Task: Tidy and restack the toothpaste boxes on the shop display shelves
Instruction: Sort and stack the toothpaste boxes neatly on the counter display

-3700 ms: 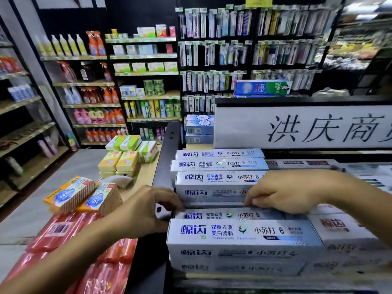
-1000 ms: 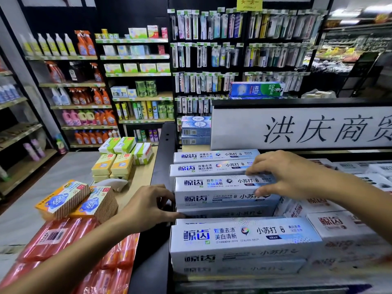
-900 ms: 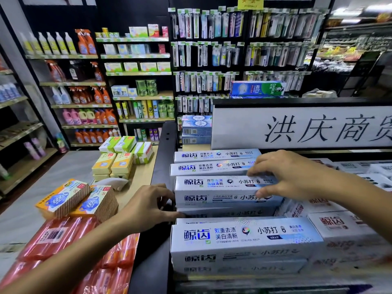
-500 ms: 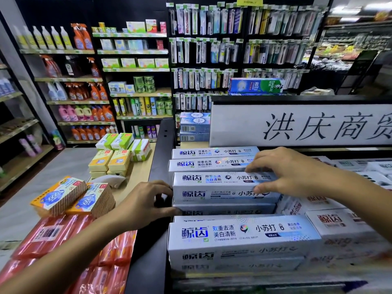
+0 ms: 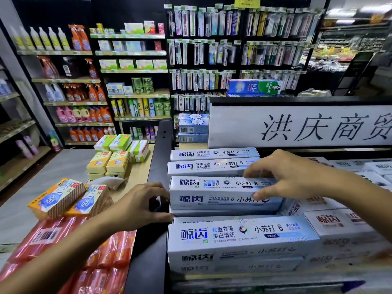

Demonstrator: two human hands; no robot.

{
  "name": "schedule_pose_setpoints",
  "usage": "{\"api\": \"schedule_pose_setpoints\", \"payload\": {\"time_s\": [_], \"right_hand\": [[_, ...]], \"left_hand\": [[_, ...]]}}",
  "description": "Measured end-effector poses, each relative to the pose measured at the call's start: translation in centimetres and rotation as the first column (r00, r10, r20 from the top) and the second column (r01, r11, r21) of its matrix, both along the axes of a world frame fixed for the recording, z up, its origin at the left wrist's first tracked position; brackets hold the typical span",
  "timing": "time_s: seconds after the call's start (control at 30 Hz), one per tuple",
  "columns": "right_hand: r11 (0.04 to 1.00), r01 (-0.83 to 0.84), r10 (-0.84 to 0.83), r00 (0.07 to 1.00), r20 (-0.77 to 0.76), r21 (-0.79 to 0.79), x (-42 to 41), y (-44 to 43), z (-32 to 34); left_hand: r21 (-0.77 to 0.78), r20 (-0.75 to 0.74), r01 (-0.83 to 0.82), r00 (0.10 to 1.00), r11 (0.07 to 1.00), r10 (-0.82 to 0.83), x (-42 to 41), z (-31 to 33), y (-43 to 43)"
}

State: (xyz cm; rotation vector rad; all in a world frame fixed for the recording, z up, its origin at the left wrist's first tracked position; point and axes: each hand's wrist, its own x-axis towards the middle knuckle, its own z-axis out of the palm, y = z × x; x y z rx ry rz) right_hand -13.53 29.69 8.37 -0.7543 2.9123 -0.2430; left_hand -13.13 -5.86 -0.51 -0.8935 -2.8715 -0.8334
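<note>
On the display shelf (image 5: 159,166): white-blue toothpaste boxes (image 5: 212,166) lie lengthwise in rows, 1 behind another.
Middle box (image 5: 212,193): rests on a lower box (image 5: 222,212), between the front box (image 5: 233,236) and 2 back rows.
Right hand (image 5: 297,177): grip pinches its right end, fingers on top, thumb on front face.
Left hand (image 5: 140,206): grip curled round its left end.

Left hand (image 5: 140,206), right hand (image 5: 292,177) bare; forearms bare, uncovered up to frame edge
</note>
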Motion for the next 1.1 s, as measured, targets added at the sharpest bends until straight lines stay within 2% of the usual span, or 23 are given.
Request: {"api": "schedule_pose_setpoints", "payload": {"time_s": [0.33, 0.5, 0.67, 0.87, 1.1], "right_hand": [[1.0, -0.003, 0.003, 1.0, 0.018, 0.0, 0.5, -0.1, 0.3], [0.999, 0.01, -0.008, 0.999, 0.034, -0.053, 1.0, 0.6, 0.7], [0.998, 0.012, -0.006, 0.995, 0.104, -0.057, 1.5, 0.8, 0.3], [0.997, -0.036, 0.05, 0.971, 0.232, -0.061, 1.3, 1.0, 1.0], [0.991, -0.094, 0.118, 0.944, 0.309, -0.092, 1.5, 1.0, 1.3]], "left_hand": [[-0.033, 0.062, 0.016, 0.998, 0.999, -0.014, -0.2, 0.1, -0.3], [-0.043, 0.132, 0.023, 0.991, 0.999, -0.017, -0.1, 0.4, -0.3], [-0.022, 0.185, 0.031, 0.982, 0.999, -0.026, 0.0, 0.6, -0.4], [-0.077, 0.121, 0.092, 0.989, 0.993, -0.083, 0.2, 0.4, 0.2], [-0.071, 0.139, 0.143, 0.981, 0.987, -0.132, 0.1, 0.5, 0.5]]}}
